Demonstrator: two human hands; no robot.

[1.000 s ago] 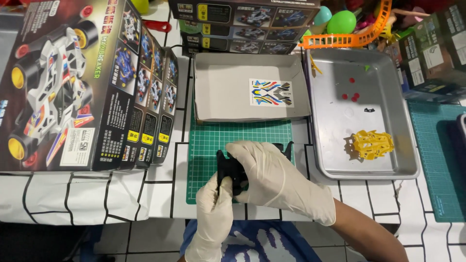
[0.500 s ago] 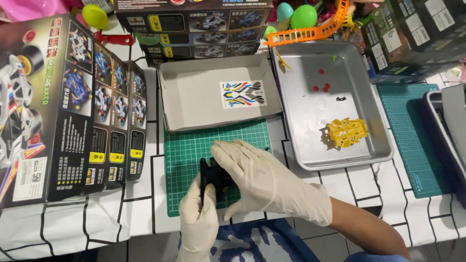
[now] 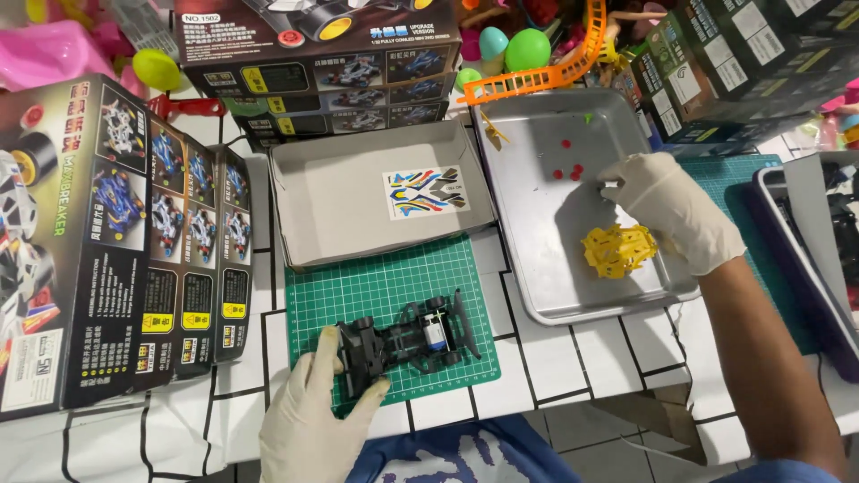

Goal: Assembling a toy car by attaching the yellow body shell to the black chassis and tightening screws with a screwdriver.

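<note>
A black toy car chassis (image 3: pixel 407 338) lies on the small green cutting mat (image 3: pixel 385 282). My left hand (image 3: pixel 313 411), in a white glove, grips its left end from below. My gloved right hand (image 3: pixel 667 206) is over the metal tray (image 3: pixel 537 259), fingers reaching towards several small red parts (image 3: pixel 568 170); whether it pinches one I cannot tell. A yellow plastic part (image 3: pixel 617 249) lies in the tray just under that hand.
An open grey box lid (image 3: pixel 322 206) holding a sticker sheet (image 3: pixel 427 191) sits behind the mat. Large toy car boxes (image 3: pixel 107 233) stand at left and behind. An orange track piece (image 3: pixel 537 79), coloured eggs and a dark bin (image 3: pixel 805 233) at right crowd the edges.
My right hand has left the chassis and moved up right into the metal tray. The chassis now lies flat on the mat, held only by my left hand.
</note>
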